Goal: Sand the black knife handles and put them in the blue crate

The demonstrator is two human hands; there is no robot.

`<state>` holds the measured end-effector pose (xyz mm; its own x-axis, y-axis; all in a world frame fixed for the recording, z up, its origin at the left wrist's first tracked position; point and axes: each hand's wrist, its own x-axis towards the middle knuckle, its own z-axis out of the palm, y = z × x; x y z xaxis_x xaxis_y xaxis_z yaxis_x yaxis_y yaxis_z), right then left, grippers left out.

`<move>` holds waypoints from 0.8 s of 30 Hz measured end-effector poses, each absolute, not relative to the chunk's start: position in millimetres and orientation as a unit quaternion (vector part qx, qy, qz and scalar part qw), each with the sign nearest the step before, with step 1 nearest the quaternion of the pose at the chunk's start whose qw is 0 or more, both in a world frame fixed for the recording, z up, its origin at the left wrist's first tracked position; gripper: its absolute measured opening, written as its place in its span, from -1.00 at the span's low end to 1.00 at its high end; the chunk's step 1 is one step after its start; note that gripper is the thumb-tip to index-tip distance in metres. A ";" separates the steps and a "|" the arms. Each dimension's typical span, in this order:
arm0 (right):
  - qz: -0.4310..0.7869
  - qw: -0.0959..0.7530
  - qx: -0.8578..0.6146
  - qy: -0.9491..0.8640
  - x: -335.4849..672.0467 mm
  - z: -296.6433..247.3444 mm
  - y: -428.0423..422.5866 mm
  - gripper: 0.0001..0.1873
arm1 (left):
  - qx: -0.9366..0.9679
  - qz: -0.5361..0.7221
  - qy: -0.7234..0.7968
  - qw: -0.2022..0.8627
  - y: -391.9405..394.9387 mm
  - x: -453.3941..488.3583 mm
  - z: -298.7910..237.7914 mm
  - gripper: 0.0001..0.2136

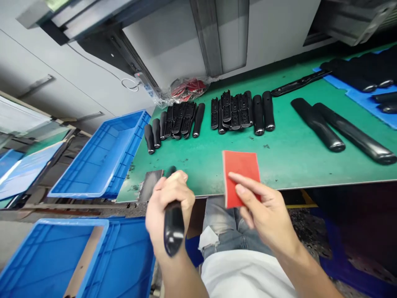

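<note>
Currently, your left hand (169, 198) is wrapped tight around a black handle (173, 231) low in the centre of the frame, its glossy rounded end pointing toward you, just off the near edge of the green table (294, 161). Your right hand (266, 215), just right of centre, pinches a red pad (241, 169) between thumb and fingers, the pad overlapping that table edge. Rows of black parts (238, 111) lie farther up, and a blue crate (102, 157) sits at left.
</note>
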<state>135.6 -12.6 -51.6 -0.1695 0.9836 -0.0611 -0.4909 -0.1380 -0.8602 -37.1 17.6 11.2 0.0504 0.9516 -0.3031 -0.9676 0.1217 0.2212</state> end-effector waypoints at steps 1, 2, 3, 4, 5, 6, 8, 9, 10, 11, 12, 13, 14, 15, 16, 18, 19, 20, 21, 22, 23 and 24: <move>0.655 0.565 -0.373 -0.334 136.6 -55.4 -10.6 -0.72 | -0.038 0.667 0.136 0.732 16.0 -36.5 16.2 -0.92; 0.646 0.575 -0.387 -0.319 137.8 -57.4 -10.8 -0.72 | -0.048 0.670 0.083 0.736 14.9 -34.2 21.2 -0.92; 0.654 0.575 -0.374 -0.319 139.2 -57.5 -13.0 -0.73 | -0.050 0.675 0.045 0.734 14.2 -30.7 25.6 -0.84; 0.670 0.573 -0.349 -0.317 140.6 -56.0 -17.0 -0.75 | -0.044 0.685 0.028 0.727 14.3 -26.4 28.8 -0.80; 0.691 0.572 -0.319 -0.306 142.0 -53.4 -21.8 -0.75 | -0.031 0.695 0.035 0.718 15.0 -22.0 30.5 -0.79; 0.712 0.571 -0.290 -0.287 143.5 -50.5 -26.8 -0.75 | -0.019 0.702 0.051 0.710 16.2 -18.2 30.5 -0.77; 0.752 0.561 -0.245 -0.244 146.6 -45.5 -35.0 -0.71 | -0.007 0.694 0.084 0.715 18.7 -13.0 26.4 -0.75; 0.770 0.550 -0.229 -0.227 148.0 -43.9 -37.6 -0.70 | -0.006 0.677 0.096 0.730 19.6 -11.5 23.1 -0.75; 0.784 0.539 -0.215 -0.218 149.5 -43.0 -39.1 -0.71 | -0.003 0.658 0.108 0.746 20.3 -10.2 19.7 -0.74; 0.797 0.527 -0.201 -0.216 150.9 -42.5 -39.9 -0.73 | -0.005 0.639 0.125 0.759 20.7 -8.9 16.7 -0.73; 0.807 0.516 -0.187 -0.220 152.3 -42.4 -40.0 -0.76 | -0.009 0.624 0.146 0.768 20.9 -7.1 14.4 -0.72; 0.815 0.505 -0.174 -0.227 153.8 -42.3 -39.8 -0.79 | -0.017 0.613 0.169 0.772 21.3 -4.9 13.2 -0.72; 0.821 0.492 -0.165 -0.238 155.6 -42.3 -39.5 -0.82 | -0.028 0.604 0.192 0.773 21.8 -2.1 13.0 -0.72; 0.824 0.480 -0.161 -0.253 157.6 -42.2 -39.2 -0.83 | -0.040 0.594 0.214 0.774 22.5 1.0 13.8 -0.71; 0.825 0.470 -0.162 -0.269 159.9 -42.1 -38.8 -0.84 | -0.052 0.585 0.233 0.775 23.4 4.2 15.3 -0.70; 0.821 0.457 -0.170 -0.297 164.7 -42.2 -38.1 -0.87 | -0.067 0.568 0.257 0.779 25.1 10.3 19.6 -0.65; 0.822 0.451 -0.166 -0.306 166.9 -42.3 -37.7 -0.88 | -0.069 0.558 0.265 0.783 25.6 12.8 21.8 -0.62; 0.824 0.445 -0.158 -0.313 168.5 -42.4 -37.4 -0.90 | -0.070 0.548 0.270 0.789 25.8 14.8 23.7 -0.59; 0.828 0.437 -0.147 -0.319 169.4 -42.4 -37.2 -0.89 | -0.069 0.536 0.275 0.795 25.6 16.4 25.2 -0.57; 0.831 0.425 -0.136 -0.332 169.5 -42.3 -37.0 -0.86 | -0.066 0.521 0.281 0.804 25.1 17.6 26.0 -0.56; 0.823 0.421 -0.139 -0.355 168.8 -41.8 -36.8 -0.83 | -0.059 0.509 0.284 0.811 24.5 18.4 26.2 -0.56; 0.805 0.418 -0.151 -0.393 167.5 -41.1 -36.8 -0.80 | -0.053 0.504 0.283 0.815 23.9 19.0 25.8 -0.57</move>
